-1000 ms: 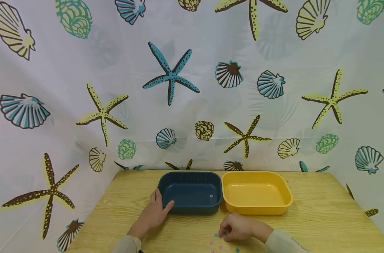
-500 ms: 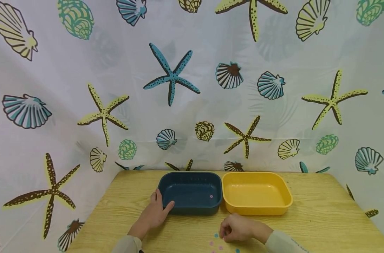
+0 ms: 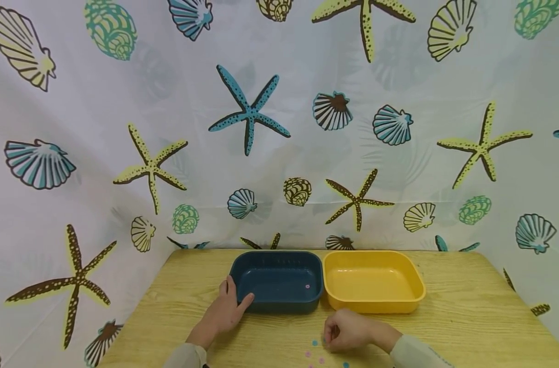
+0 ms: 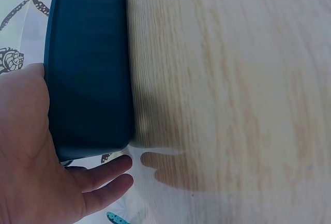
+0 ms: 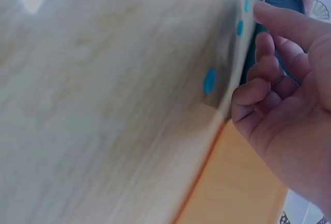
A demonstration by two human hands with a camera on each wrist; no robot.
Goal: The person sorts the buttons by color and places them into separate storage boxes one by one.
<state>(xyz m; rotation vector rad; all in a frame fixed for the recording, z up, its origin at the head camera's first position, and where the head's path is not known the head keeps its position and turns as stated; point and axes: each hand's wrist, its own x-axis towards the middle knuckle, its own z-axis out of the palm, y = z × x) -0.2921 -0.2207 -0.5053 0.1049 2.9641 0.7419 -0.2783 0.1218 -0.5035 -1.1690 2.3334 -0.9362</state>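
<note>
My left hand rests at the front left corner of a dark blue tray, thumb along the front rim and fingers by the left side. In the left wrist view, two fingers lie relaxed past the tray's end. Just in front of a yellow tray, my right hand hovers low over the table with curled fingers. A small turquoise disc lies left of it, and another shows right at its fingertips. The right wrist view shows a gap between thumb and index finger, with nothing visible between them.
One small pink disc lies inside the blue tray. Several pink and turquoise discs are scattered on the wooden table near the front edge of the view. Both trays stand side by side before a shell-and-starfish curtain.
My right hand has shifted slightly to the right, and the turquoise disc at its fingertips stays about where it was. My left hand has kept its place on the blue tray.
</note>
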